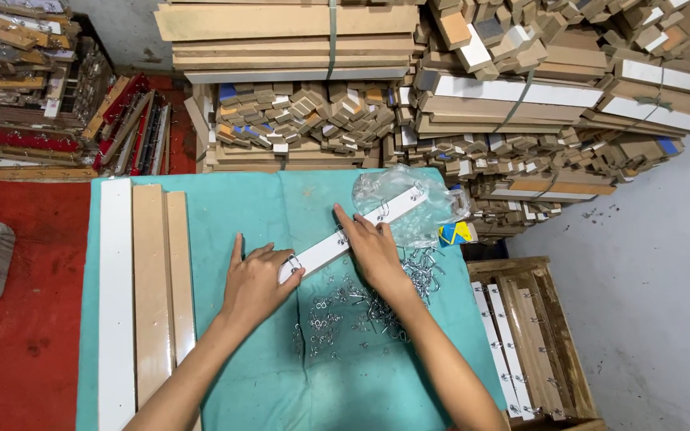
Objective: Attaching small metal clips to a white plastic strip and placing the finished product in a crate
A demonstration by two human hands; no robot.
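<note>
The bench (265, 383) is covered in plain teal cloth. A white strip (353, 231) is laid across it, with silver hooks (353, 311) scattered beside. At the left edge, one white board (116, 303) and two tan boards (161, 287) are seen. The floor (17, 319) is red.

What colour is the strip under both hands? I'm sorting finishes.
White strip, with metal hooks, seen in the head view.

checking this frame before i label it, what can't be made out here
Head view only:
- Left hand covers the near end of the white strip.
- Right hand hides the strip's middle.
- Metal hooks too small to tell their shape.
- Clear plastic bag: contents unclear through glare.
- Wooden crate cut off by the bottom edge.
</note>
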